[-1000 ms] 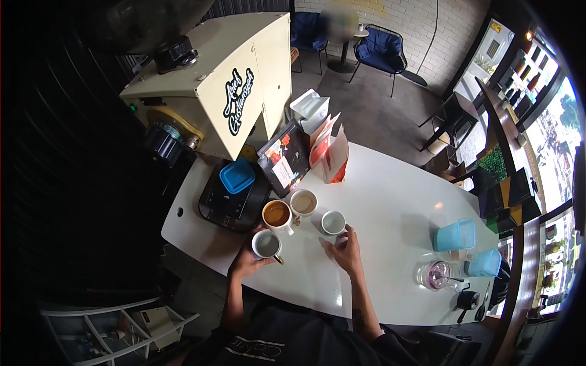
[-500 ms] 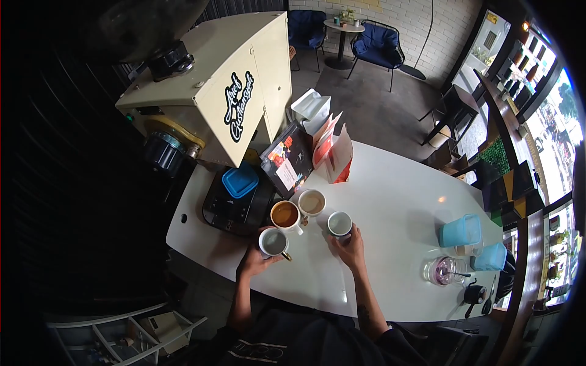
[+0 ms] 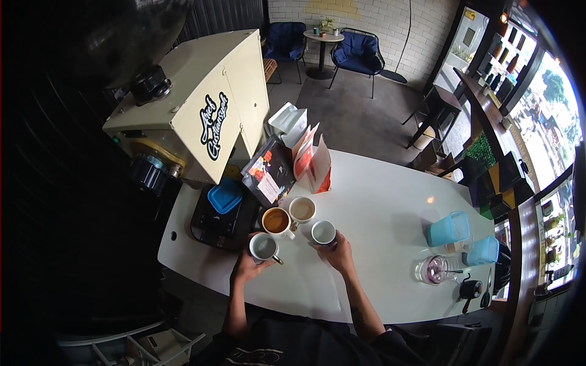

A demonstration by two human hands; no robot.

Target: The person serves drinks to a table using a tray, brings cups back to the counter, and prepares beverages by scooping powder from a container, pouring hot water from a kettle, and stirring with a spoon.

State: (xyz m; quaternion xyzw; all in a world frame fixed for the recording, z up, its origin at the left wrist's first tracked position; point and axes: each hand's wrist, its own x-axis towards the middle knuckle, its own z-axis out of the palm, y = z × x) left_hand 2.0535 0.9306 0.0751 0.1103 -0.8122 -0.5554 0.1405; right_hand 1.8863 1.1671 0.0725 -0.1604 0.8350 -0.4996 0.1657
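Observation:
My left hand is closed around a grey-white cup, whose handle points to the lower right. To the right, my right hand grips a second white cup at its side. Both held cups look empty or hold something pale; I cannot tell which. Between and behind them stand a cup of brown coffee and, touching or nearly touching it, a cup with pale beige contents.
A cream grinder stands at the left, beside a black scale with a blue lid. Behind the cups are a dark sign box and paper bags. Blue containers, a glass jug and a black tool stand right.
The view has shifted and tilted up. My right hand and its cup are a little closer to the other cups; my left hand still holds its cup beside the coffee.

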